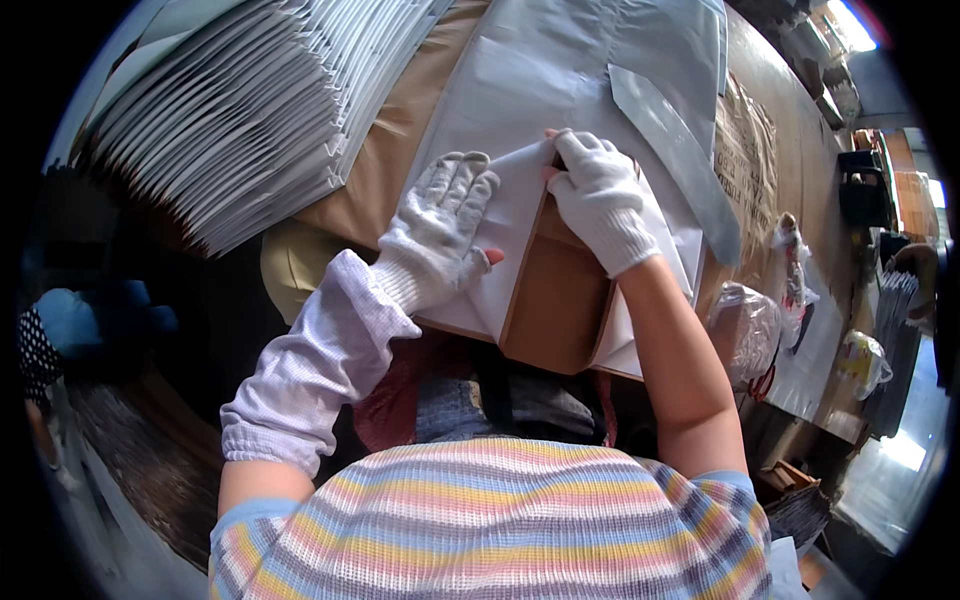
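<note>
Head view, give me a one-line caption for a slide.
Gloved left hand over white paper, gloved right hand at the far end of an open brown box.

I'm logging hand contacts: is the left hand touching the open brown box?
Apart. The head view shows it: a strip of white sheet is visible between the left hand and the open brown box.

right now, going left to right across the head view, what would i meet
stack of white sheets → gloved left hand → brown open box → clear plastic bag → small yellow-and-white bag
</note>
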The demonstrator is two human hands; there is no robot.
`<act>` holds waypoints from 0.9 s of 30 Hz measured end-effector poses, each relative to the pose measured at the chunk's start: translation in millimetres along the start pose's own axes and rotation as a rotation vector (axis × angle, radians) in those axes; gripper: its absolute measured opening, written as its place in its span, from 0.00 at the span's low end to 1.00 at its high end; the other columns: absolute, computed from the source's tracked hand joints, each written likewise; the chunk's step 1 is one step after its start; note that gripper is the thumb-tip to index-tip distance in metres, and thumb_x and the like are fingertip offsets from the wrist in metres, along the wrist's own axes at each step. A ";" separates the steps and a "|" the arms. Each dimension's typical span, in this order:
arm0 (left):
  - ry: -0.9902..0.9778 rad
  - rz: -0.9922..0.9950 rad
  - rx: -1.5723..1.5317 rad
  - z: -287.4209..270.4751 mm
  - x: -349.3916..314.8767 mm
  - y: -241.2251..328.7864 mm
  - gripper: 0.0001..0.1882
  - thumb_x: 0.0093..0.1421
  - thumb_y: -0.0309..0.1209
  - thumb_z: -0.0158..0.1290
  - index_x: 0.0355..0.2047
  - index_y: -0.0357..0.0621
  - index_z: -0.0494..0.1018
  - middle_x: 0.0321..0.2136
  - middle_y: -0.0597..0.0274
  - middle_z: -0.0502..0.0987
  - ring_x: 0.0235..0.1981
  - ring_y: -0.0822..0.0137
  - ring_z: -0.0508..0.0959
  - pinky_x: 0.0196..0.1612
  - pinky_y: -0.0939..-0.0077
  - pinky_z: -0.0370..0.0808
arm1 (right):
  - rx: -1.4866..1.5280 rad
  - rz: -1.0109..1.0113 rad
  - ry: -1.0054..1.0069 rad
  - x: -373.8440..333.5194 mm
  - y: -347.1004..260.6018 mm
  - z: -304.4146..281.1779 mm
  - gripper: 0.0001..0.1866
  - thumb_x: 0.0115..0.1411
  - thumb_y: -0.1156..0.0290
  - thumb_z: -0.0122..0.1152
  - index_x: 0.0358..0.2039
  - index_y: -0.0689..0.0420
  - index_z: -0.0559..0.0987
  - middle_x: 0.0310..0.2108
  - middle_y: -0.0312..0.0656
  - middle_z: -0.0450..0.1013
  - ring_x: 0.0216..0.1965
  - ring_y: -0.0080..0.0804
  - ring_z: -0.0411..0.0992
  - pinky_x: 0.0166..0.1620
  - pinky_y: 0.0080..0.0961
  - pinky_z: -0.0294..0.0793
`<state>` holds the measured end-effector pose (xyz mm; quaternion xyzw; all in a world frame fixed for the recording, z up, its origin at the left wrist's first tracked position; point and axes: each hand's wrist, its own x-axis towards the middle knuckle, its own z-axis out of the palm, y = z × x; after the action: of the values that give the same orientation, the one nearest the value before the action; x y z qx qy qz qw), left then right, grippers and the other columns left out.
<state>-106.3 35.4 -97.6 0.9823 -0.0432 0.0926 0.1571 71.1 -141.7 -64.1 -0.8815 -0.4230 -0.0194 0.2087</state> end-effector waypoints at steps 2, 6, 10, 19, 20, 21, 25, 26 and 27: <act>-0.033 -0.014 0.025 1.7 4.1 5.0 0.47 0.55 0.43 0.63 0.71 0.35 0.58 0.72 0.41 0.58 0.75 0.42 0.54 0.76 0.49 0.51 | -0.057 0.024 -0.051 0.2 -0.5 9.6 0.21 0.59 0.64 0.63 0.53 0.53 0.79 0.47 0.43 0.78 0.51 0.45 0.75 0.54 0.41 0.74; -0.089 -0.047 0.108 -0.5 1.7 7.1 0.50 0.56 0.49 0.63 0.72 0.36 0.56 0.74 0.41 0.55 0.75 0.41 0.53 0.76 0.47 0.49 | -0.046 -0.015 -0.020 -1.8 -14.0 3.9 0.20 0.59 0.69 0.64 0.53 0.54 0.80 0.48 0.44 0.79 0.51 0.47 0.76 0.56 0.41 0.74; -0.277 -0.113 0.218 -8.0 4.1 16.9 0.52 0.60 0.60 0.56 0.74 0.40 0.53 0.75 0.41 0.50 0.77 0.41 0.47 0.77 0.49 0.43 | 0.280 0.258 -0.055 -14.9 23.2 -60.8 0.26 0.56 0.60 0.66 0.54 0.59 0.77 0.45 0.51 0.80 0.47 0.49 0.78 0.52 0.41 0.77; -0.524 -0.004 0.132 -17.0 79.1 34.9 0.58 0.59 0.69 0.53 0.75 0.39 0.50 0.75 0.35 0.45 0.77 0.38 0.42 0.77 0.47 0.37 | -0.371 0.620 0.201 -51.6 157.0 -82.5 0.23 0.58 0.50 0.67 0.43 0.56 0.81 0.43 0.50 0.81 0.45 0.49 0.81 0.49 0.43 0.77; -0.393 0.062 0.085 -11.2 79.9 28.8 0.56 0.60 0.67 0.53 0.75 0.39 0.51 0.75 0.34 0.47 0.77 0.38 0.43 0.77 0.47 0.38 | -0.356 0.565 0.327 -51.6 136.8 -84.6 0.12 0.60 0.66 0.63 0.41 0.58 0.80 0.37 0.47 0.80 0.39 0.43 0.81 0.44 0.38 0.79; -0.333 0.094 0.087 -5.2 81.0 25.5 0.55 0.60 0.67 0.53 0.75 0.38 0.52 0.75 0.34 0.48 0.77 0.38 0.44 0.77 0.47 0.40 | -0.232 0.487 0.370 -55.5 119.0 -93.6 0.09 0.60 0.70 0.62 0.40 0.59 0.80 0.36 0.46 0.79 0.37 0.40 0.80 0.43 0.36 0.78; -0.096 0.005 -0.049 -0.6 57.2 28.7 0.37 0.65 0.56 0.54 0.65 0.42 0.68 0.63 0.42 0.68 0.65 0.42 0.65 0.68 0.49 0.61 | 0.415 0.289 0.137 -83.3 41.4 -97.8 0.08 0.55 0.86 0.59 0.36 0.62 0.78 0.29 0.41 0.74 0.32 0.27 0.76 0.38 0.26 0.77; -0.046 -0.055 -0.056 -13.9 44.5 34.5 0.31 0.66 0.52 0.54 0.61 0.44 0.72 0.59 0.44 0.74 0.60 0.44 0.72 0.64 0.49 0.68 | 0.558 0.342 0.031 -89.3 33.0 -79.0 0.08 0.55 0.86 0.61 0.35 0.62 0.78 0.29 0.42 0.74 0.31 0.28 0.76 0.38 0.26 0.76; -0.078 -0.081 0.089 -14.0 32.0 34.8 0.35 0.64 0.54 0.55 0.63 0.43 0.69 0.62 0.45 0.70 0.63 0.44 0.68 0.65 0.49 0.66 | 0.655 0.425 -0.061 -102.3 36.2 -62.9 0.08 0.54 0.86 0.62 0.34 0.63 0.78 0.29 0.43 0.74 0.31 0.29 0.76 0.38 0.25 0.76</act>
<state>-81.4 5.1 -67.8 0.9921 -0.0054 0.0499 0.1149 41.8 -261.4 -41.0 -0.8364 -0.2205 0.1864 0.4659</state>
